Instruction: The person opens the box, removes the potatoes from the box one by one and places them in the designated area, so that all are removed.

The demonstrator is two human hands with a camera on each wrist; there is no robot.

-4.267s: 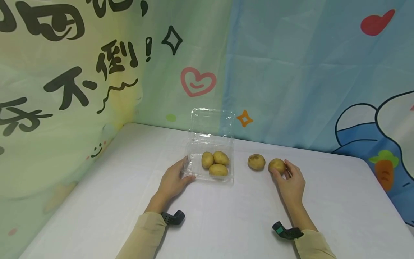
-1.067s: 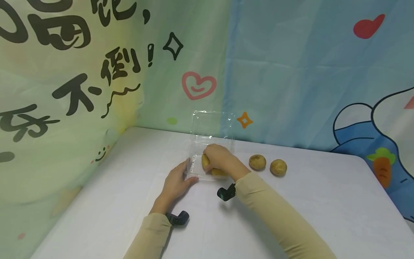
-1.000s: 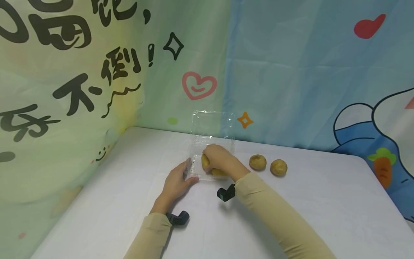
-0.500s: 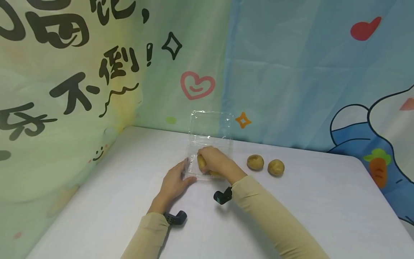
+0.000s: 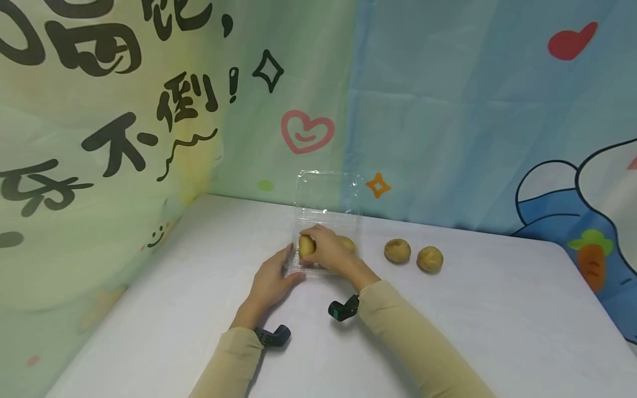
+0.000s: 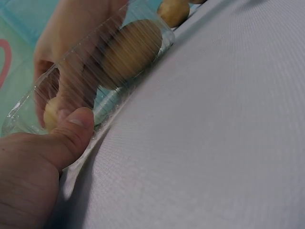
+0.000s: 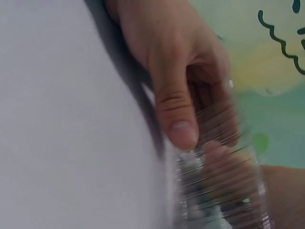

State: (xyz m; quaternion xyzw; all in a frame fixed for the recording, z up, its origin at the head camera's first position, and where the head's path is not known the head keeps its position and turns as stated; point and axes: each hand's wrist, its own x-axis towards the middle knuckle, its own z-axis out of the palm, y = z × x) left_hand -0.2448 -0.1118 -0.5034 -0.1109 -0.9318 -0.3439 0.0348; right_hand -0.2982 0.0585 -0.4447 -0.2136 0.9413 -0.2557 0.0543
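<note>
A clear plastic clamshell box (image 5: pixel 355 258) stands on the white table, its lid (image 5: pixel 328 193) raised at the back. My left hand (image 5: pixel 271 281) grips the box's left side, thumb at the front corner. Inside the box, my right hand (image 5: pixel 328 251) holds a potato (image 5: pixel 306 246) between thumb and fingers near the left wall. Behind that hand another potato (image 5: pixel 346 243) shows in part. Through the front wall, the left wrist view shows a large potato (image 6: pixel 136 50) lying in the box. In the right wrist view, my left thumb and fingers bracket the box corner.
Two loose potatoes, one (image 5: pixel 397 251) nearer the box and one (image 5: pixel 430 259) further right, lie on the white tabletop (image 5: pixel 497 309). A printed cloth backdrop (image 5: pixel 448 110) rises along the table's back and left edges.
My right hand left a potato on the table at the right and reached into the box. It has since shifted the held potato leftward. My left hand stays at the box.
</note>
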